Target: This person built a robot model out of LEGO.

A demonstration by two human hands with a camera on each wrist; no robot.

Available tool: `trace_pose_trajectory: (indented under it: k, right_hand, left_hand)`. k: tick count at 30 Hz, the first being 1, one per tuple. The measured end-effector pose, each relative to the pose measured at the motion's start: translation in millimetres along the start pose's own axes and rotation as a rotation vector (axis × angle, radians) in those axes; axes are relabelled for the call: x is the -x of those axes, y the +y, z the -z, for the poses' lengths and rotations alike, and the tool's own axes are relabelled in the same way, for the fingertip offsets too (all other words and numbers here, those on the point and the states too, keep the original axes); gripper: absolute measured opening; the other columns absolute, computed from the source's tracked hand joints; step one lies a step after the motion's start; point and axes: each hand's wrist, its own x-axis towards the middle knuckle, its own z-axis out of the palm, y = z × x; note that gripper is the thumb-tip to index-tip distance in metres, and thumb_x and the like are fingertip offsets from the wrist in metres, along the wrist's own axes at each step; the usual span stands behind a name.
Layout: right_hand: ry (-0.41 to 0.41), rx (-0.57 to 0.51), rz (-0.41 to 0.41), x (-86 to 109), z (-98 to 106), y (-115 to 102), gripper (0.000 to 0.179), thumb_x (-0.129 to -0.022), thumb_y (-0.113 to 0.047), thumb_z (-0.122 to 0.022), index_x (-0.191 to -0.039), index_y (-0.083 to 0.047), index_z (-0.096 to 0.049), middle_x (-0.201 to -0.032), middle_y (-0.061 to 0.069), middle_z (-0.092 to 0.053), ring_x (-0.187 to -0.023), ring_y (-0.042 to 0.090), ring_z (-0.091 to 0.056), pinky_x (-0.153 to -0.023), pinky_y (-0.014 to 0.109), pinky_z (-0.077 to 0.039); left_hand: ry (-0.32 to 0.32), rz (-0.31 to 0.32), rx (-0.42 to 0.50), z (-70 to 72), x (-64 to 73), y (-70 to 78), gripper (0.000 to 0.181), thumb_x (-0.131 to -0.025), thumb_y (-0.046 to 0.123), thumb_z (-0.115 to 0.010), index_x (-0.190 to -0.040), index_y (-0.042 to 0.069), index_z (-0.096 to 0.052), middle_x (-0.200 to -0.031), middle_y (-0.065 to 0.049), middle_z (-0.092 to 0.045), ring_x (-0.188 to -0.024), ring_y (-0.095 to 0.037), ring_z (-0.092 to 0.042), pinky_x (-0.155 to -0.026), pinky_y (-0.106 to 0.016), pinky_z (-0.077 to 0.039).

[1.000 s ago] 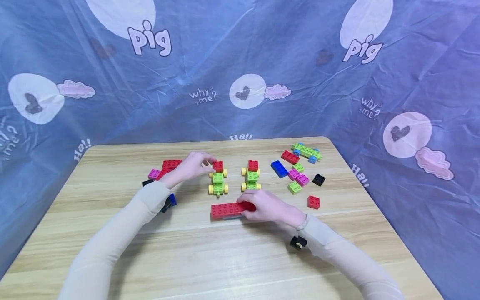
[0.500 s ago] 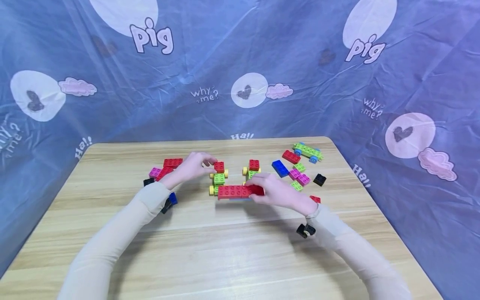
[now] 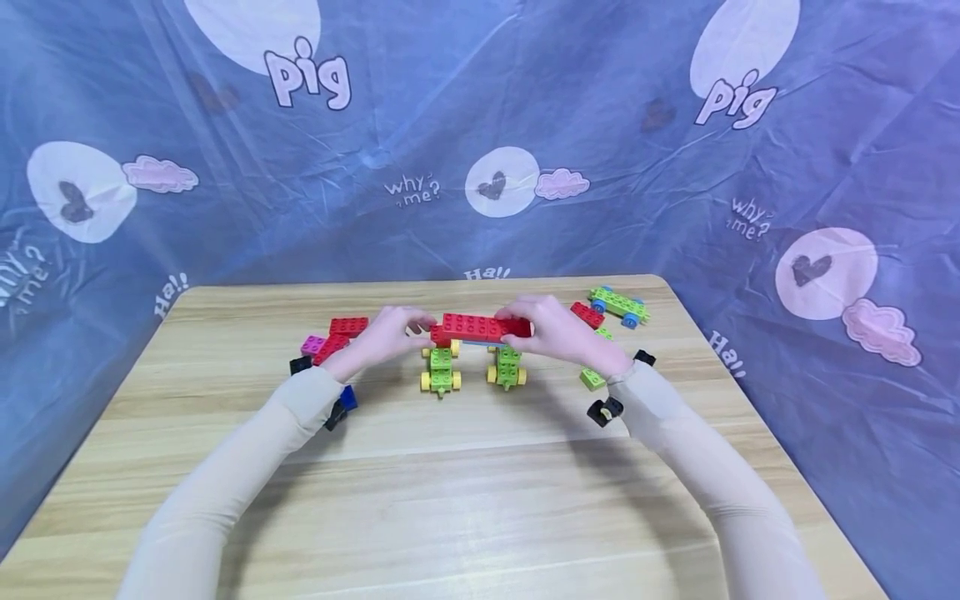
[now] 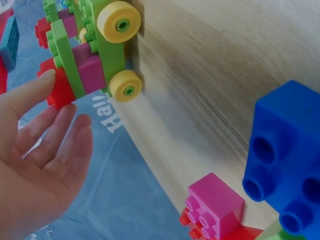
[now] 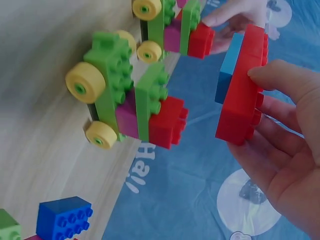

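My right hand (image 3: 553, 335) pinches a long bar of red bricks (image 3: 471, 325) by its right end. A blue brick (image 5: 228, 70) is fixed under the bar, which hangs above two yellow-wheeled toy cars. The left car (image 3: 441, 380) and right car (image 3: 507, 371) are built alike: green wheeled base, purple brick, green brick and a red brick on top. My left hand (image 3: 388, 335) holds the left car's red top brick (image 4: 59, 90) between thumb and fingers. In the right wrist view, the right car's red brick (image 5: 167, 122) stands apart from the bar.
Red bricks (image 3: 348, 327), a pink brick (image 4: 217, 205) and a blue brick (image 4: 287, 140) lie at left. Toward the back right are a green base with blue wheels (image 3: 618, 305), a red brick (image 3: 587, 314) and green bricks (image 3: 592, 379). A printed blue cloth (image 3: 420, 242) hangs behind.
My right hand has lifted the red bar off the table and carried it away from me, over the two cars. My left hand has stayed at the left car's red brick.
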Motion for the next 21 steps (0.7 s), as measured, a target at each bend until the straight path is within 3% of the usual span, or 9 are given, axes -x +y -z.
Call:
trace_pose_trajectory:
  k: [9,21]
  right_hand:
    - [-0.049,-0.026,-0.054,-16.5,-2,13,0.033,-0.087,-0.017,-0.073,-0.117,-0.002,-0.07,-0.112,0.012,-0.074,-0.094,0.02,-0.07,-0.085,0.037,-0.059]
    - [-0.083,-0.044,-0.052,-26.6,-9,25,0.032,-0.086,-0.016,-0.072,-0.115,-0.002,-0.071,-0.11,0.012,-0.074,-0.096,0.02,-0.07,-0.085,0.036,-0.059]
  left_hand:
    - [-0.008,0.018,0.026,-1.1,0.0,-0.5,0.04,-0.088,0.019,-0.075,-0.122,0.001,-0.067,-0.119,-0.016,-0.072,-0.099,-0.027,-0.071,-0.089,-0.04,-0.059]
    - [-0.021,0.05,0.035,1.4,0.2,1.1,0.041,-0.088,0.021,-0.075,-0.123,0.001,-0.067,-0.12,-0.017,-0.071,-0.102,-0.028,-0.07,-0.09,-0.04,-0.058]
